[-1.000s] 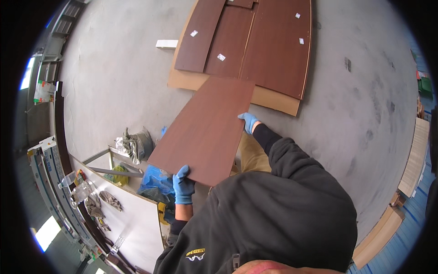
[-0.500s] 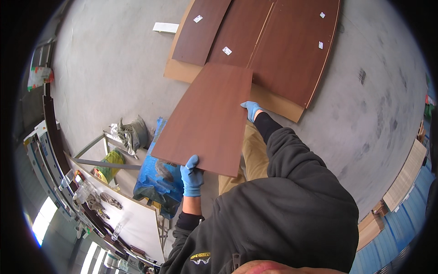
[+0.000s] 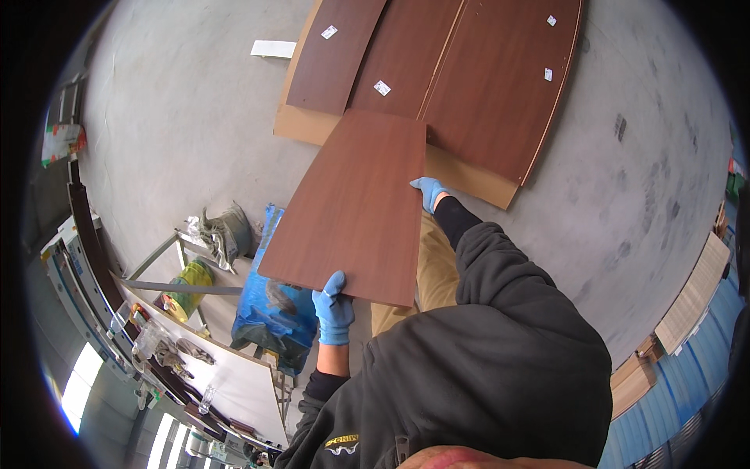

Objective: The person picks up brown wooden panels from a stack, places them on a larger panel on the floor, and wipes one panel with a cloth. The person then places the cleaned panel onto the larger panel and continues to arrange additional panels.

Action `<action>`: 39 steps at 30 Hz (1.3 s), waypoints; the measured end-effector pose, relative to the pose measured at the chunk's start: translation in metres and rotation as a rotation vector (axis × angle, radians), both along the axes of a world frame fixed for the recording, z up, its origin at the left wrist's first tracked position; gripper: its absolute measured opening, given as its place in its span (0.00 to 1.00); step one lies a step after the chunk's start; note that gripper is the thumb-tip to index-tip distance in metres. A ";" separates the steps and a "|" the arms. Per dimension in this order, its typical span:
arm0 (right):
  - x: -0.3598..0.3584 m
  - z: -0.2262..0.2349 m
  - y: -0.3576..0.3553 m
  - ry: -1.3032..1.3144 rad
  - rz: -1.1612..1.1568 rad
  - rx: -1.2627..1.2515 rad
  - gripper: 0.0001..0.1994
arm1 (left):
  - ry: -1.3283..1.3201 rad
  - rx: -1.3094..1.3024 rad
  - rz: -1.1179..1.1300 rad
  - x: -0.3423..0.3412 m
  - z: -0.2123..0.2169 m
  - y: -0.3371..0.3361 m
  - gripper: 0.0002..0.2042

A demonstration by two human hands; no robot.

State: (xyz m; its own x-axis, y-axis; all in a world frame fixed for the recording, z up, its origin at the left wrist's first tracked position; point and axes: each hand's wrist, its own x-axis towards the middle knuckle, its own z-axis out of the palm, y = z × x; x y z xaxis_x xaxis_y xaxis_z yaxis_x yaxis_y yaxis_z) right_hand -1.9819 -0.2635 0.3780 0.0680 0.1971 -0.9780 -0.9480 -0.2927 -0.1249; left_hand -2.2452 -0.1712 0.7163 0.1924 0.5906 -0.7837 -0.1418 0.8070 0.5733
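Note:
A reddish-brown wooden panel [image 3: 351, 203] is held in front of me by both hands, which wear blue gloves. My left hand [image 3: 334, 309] grips its near edge, with the thumb over the top face and the fingers beneath. At the right edge, my right hand [image 3: 429, 192] pinches the panel, its fingers partly hidden underneath. The panel's far end overlaps the near edge of a stack of similar brown panels [image 3: 492, 102]. I cannot tell whether it touches them. Small white labels lie on the stacked panels, and brown cardboard [image 3: 469, 179] shows under them.
To the left stand a blue plastic-covered bundle [image 3: 273, 313], a metal frame [image 3: 176, 289], a yellow-green container [image 3: 189, 285] and a grey sack [image 3: 226, 234]. A white-topped bench [image 3: 226, 383] holds tools and bottles. A white block [image 3: 273, 48] lies beside the stack. Boards [image 3: 694, 297] rest at the right.
The view has shifted slightly, so the stack appears a little farther left. Both hands keep their hold on the panel, whose near end has swung slightly to the right.

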 end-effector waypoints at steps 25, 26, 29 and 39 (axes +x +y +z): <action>-0.004 -0.008 0.009 0.096 -0.049 -0.059 0.16 | 0.102 0.007 -0.012 0.024 0.021 0.021 0.30; -0.005 -0.011 0.007 0.082 -0.011 0.014 0.17 | 0.103 0.006 0.008 0.026 0.021 0.021 0.30; -0.008 -0.024 0.000 -0.103 0.163 0.036 0.17 | 0.112 0.102 -0.043 0.033 0.025 0.024 0.31; -0.004 0.011 -0.012 0.073 -0.046 0.036 0.18 | -0.002 0.040 -0.067 0.032 0.053 0.029 0.33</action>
State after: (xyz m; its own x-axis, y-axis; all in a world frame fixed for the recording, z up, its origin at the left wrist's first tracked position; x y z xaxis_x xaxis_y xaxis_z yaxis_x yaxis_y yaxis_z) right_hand -1.9862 -0.2757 0.3894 0.0065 0.2301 -0.9731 -0.9674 -0.2448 -0.0643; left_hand -2.2136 -0.1424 0.7691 0.2347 0.6072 -0.7591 -0.0894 0.7911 0.6051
